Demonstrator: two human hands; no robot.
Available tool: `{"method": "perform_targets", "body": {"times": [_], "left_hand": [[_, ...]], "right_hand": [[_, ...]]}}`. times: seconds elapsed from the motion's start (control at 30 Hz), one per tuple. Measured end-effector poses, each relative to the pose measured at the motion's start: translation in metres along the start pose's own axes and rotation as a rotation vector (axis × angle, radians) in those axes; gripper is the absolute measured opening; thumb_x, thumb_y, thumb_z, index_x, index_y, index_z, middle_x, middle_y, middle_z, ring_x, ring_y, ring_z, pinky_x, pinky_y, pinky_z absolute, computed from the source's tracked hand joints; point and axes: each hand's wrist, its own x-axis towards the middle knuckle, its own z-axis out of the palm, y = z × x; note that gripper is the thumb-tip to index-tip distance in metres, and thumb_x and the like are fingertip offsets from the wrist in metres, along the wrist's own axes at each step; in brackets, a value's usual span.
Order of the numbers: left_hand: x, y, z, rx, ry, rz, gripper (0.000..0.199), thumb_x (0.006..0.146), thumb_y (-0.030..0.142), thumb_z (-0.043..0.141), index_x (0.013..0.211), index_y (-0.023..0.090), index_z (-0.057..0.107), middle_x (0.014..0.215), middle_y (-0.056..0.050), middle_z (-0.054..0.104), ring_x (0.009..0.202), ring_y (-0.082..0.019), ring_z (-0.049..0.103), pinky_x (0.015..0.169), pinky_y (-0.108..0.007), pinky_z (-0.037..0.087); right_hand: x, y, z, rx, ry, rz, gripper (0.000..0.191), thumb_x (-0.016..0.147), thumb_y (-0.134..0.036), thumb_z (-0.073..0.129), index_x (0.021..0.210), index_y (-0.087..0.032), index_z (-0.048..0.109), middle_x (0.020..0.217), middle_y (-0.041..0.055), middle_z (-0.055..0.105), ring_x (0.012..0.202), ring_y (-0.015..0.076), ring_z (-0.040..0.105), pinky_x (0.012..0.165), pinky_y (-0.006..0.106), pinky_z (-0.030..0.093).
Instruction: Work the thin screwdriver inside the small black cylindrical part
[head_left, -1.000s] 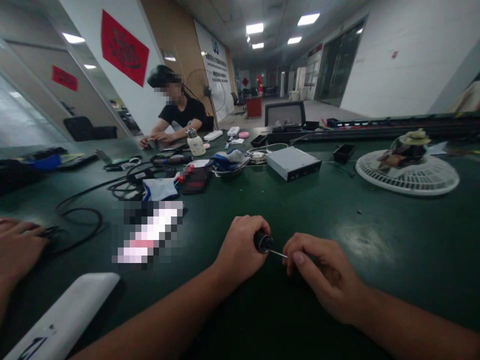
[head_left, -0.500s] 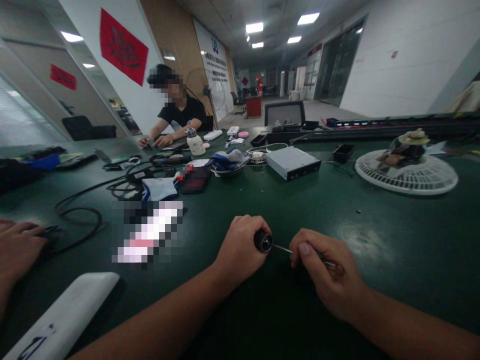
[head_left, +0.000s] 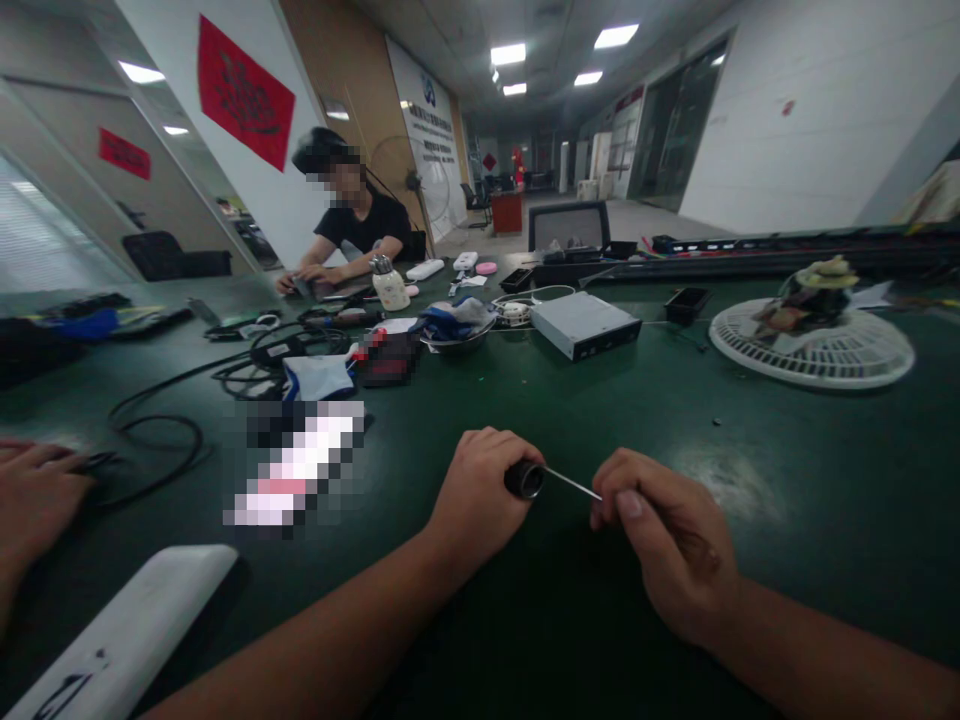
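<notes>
My left hand (head_left: 480,487) is wrapped round a black cylindrical part (head_left: 525,480), its round open end facing right. Most of that part is hidden by my fingers. To the right, my right hand (head_left: 664,540) is closed on a screwdriver with a thin metal shaft (head_left: 571,483) and a brownish see-through handle, largely covered by the palm. The shaft's tip lies at the upper rim of the black part's end; whether it touches cannot be made out. Both hands are low over the dark green table (head_left: 540,640).
A white fan grille with its motor (head_left: 814,345) lies at right. Behind my hands stand a grey disc drive (head_left: 585,325) and a bowl with blue-white cloth (head_left: 459,322). A long white object (head_left: 127,630) and another person's hand (head_left: 41,495) are at left; a person (head_left: 360,215) sits opposite.
My right hand has shifted slightly right, and more of the screwdriver shaft shows. Its tip now sits at the upper edge of the black part's end. My left hand has barely moved.
</notes>
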Motion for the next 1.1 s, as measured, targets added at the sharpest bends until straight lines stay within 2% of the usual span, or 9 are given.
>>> {"method": "perform_targets", "body": {"times": [0.13,0.23,0.33,0.47,0.6,0.9,1.1], "left_hand": [[-0.0005,-0.0009,0.0007,0.032,0.016,0.016,0.031,0.077,0.003,0.065,0.096,0.026,0.073,0.096,0.001,0.073,0.092,-0.021,0.061,0.086,-0.040,0.039],[-0.0011,0.0003,0.0001,0.057,0.016,0.028,0.036,0.079,0.004,0.066,0.104,0.028,0.074,0.097,0.000,0.074,0.093,-0.022,0.061,0.086,-0.041,0.039],[-0.0016,0.0015,-0.0008,0.082,0.028,0.045,0.041,0.079,0.003,0.065,0.109,0.028,0.074,0.097,0.000,0.074,0.094,-0.022,0.061,0.087,-0.041,0.039],[-0.0016,0.0014,-0.0005,0.113,0.042,0.048,0.044,0.077,0.001,0.065,0.110,0.029,0.073,0.096,0.000,0.074,0.094,-0.022,0.060,0.088,-0.042,0.037],[-0.0010,0.0007,0.0006,0.101,0.034,0.069,0.044,0.077,0.001,0.065,0.110,0.029,0.073,0.096,0.000,0.073,0.093,-0.022,0.060,0.088,-0.042,0.037],[-0.0024,0.0012,0.0013,0.111,0.044,0.050,0.050,0.075,-0.001,0.062,0.110,0.032,0.074,0.095,0.000,0.073,0.096,-0.024,0.058,0.092,-0.045,0.036],[-0.0037,0.0018,0.0019,0.179,0.079,0.013,0.050,0.077,-0.001,0.061,0.108,0.036,0.075,0.097,0.000,0.073,0.103,-0.028,0.053,0.096,-0.051,0.031]], "right_hand": [[0.0033,0.0006,0.0014,-0.022,0.065,0.056,0.022,0.099,-0.023,0.050,0.078,-0.020,0.054,0.074,0.0003,0.053,0.063,0.0148,0.050,0.058,0.031,0.038],[0.0048,0.0023,0.0011,-0.001,0.005,0.097,0.025,0.100,-0.025,0.048,0.077,-0.020,0.054,0.072,0.0002,0.053,0.063,0.0153,0.050,0.058,0.032,0.038],[0.0032,0.0030,0.0002,0.032,-0.035,0.065,0.027,0.102,-0.025,0.046,0.076,-0.021,0.055,0.072,0.0006,0.054,0.064,0.0159,0.052,0.060,0.032,0.039],[0.0010,0.0027,0.0001,0.042,-0.023,0.028,0.029,0.102,-0.025,0.044,0.075,-0.021,0.055,0.070,0.0006,0.054,0.063,0.0160,0.052,0.059,0.032,0.039],[0.0033,0.0028,0.0006,-0.006,-0.092,0.077,0.027,0.101,-0.025,0.047,0.077,-0.020,0.058,0.073,0.0007,0.055,0.065,0.0155,0.052,0.061,0.032,0.040],[0.0050,-0.0003,0.0022,-0.053,-0.211,0.061,0.025,0.100,-0.024,0.047,0.078,-0.020,0.057,0.073,0.0002,0.055,0.065,0.0146,0.053,0.060,0.030,0.040],[0.0059,0.0006,0.0030,-0.141,-0.138,0.097,0.032,0.101,-0.027,0.045,0.072,-0.020,0.055,0.065,-0.0010,0.052,0.058,0.0139,0.052,0.056,0.029,0.037]]}}
